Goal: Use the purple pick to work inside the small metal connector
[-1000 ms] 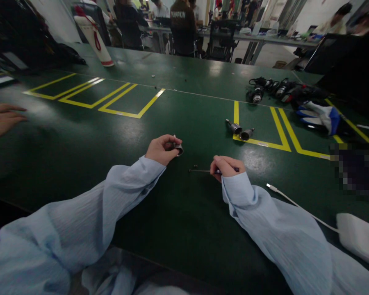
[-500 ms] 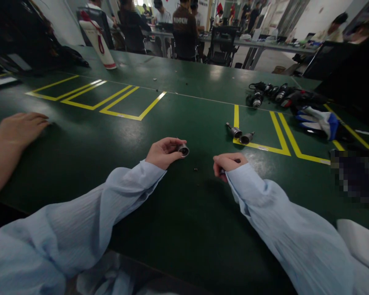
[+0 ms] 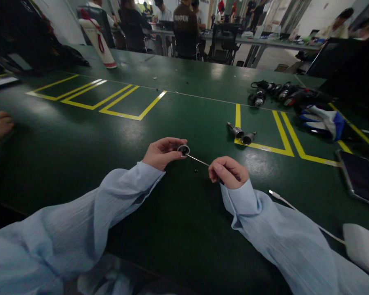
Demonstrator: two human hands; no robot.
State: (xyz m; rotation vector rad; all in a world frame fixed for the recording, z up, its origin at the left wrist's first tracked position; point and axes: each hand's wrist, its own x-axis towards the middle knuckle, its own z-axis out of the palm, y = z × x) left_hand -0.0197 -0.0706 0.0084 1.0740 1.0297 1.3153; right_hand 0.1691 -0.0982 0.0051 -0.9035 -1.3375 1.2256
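Right hand (image 3: 229,172), clasping a thin driver (image 3: 198,159), has swung its tip onto the metal cap (image 3: 183,150) pinched by the left hand (image 3: 160,153)

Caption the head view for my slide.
Left hand holds a small metal cylinder; right hand points a thin screwdriver at it.

The metal ring (image 3: 183,150) left of the screwdriver (image 3: 199,160), small screw (image 3: 196,169) just before them, two cylinders (image 3: 248,138) behind, rightward.

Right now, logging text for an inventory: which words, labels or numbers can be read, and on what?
"PUMPKIN": back of the brown shirt on a person in the background.
White bottle: no legible text.
Metal cup in left hand, thin tool in right hand: no legible marks.
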